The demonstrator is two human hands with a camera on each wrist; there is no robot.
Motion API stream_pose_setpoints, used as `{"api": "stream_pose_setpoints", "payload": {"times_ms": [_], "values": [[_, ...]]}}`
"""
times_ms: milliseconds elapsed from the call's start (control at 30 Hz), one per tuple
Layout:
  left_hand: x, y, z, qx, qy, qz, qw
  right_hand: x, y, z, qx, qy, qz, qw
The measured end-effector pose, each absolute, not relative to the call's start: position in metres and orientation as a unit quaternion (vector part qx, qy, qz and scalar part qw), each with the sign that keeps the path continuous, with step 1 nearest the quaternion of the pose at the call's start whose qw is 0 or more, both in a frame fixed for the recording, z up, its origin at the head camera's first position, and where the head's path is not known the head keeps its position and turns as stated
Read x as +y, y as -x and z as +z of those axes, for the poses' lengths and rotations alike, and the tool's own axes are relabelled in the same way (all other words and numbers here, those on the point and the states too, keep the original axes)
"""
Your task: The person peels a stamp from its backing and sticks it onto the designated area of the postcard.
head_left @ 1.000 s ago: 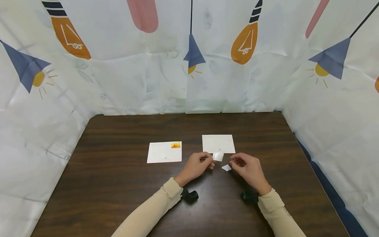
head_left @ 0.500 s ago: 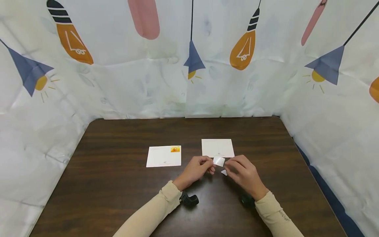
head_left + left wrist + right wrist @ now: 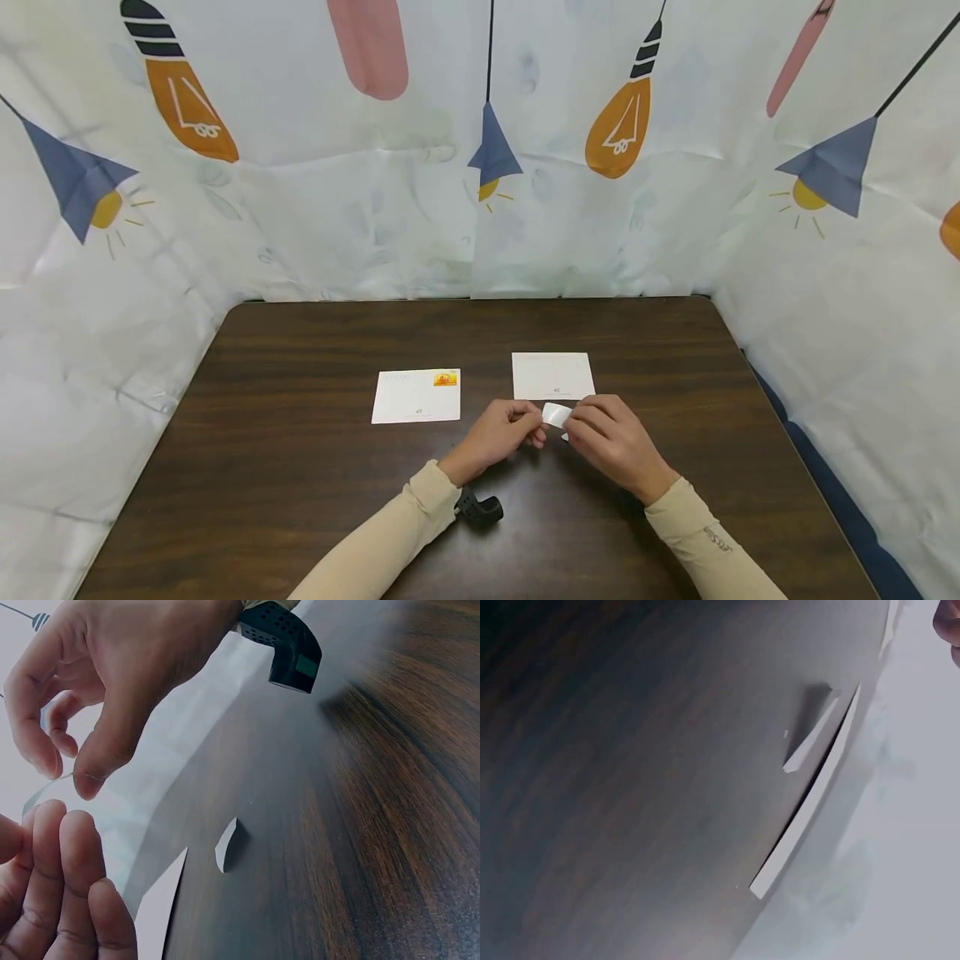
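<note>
My left hand [image 3: 497, 435] pinches the left edge of a small glossy white piece of paper [image 3: 556, 414] between thumb and fingers. My right hand [image 3: 615, 442] pinches its right edge. In the left wrist view, the piece appears as a thin curved sheet [image 3: 49, 787] spanning the left fingers [image 3: 79, 855] and the right thumb [image 3: 109, 746]. Beneath the hands a curled white scrap [image 3: 226, 846] rests on the table, mostly covered by the right hand in the head view. Just beyond the fingers is a blank white card [image 3: 553, 375].
Another white card [image 3: 412, 400] with an orange and yellow stamp [image 3: 445, 379] in its upper right corner lies to the left. Everything sits on a dark wood-grain table [image 3: 300, 500]. A light printed curtain [image 3: 360, 217] encloses the back and sides.
My right hand has moved left and now takes the right edge of the small paper, which has bent slightly. The left hand keeps its hold. The head view tilted up a little.
</note>
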State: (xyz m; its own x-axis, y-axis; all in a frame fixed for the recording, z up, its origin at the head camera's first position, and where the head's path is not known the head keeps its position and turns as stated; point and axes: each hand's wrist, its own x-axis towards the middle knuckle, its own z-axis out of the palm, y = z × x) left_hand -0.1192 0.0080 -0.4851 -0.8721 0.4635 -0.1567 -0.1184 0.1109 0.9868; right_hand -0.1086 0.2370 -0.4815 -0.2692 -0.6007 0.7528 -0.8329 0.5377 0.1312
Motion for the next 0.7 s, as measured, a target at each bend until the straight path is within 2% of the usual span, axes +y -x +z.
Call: {"api": "stream_pose_setpoints", "payload": {"times_ms": [467, 700], "values": [[0.0042, 0.1220, -0.4924, 0.728, -0.130, 0.637, 0.216, 0.2366, 0.1108, -0.4812, -0.778, -0.487, 0.120, 0.378], [0.0038, 0.1243, -0.4946, 0.748, -0.149, 0.615, 0.202, 0.2364, 0.1158, -0.4756, -0.766, -0.495, 0.108, 0.397]]}}
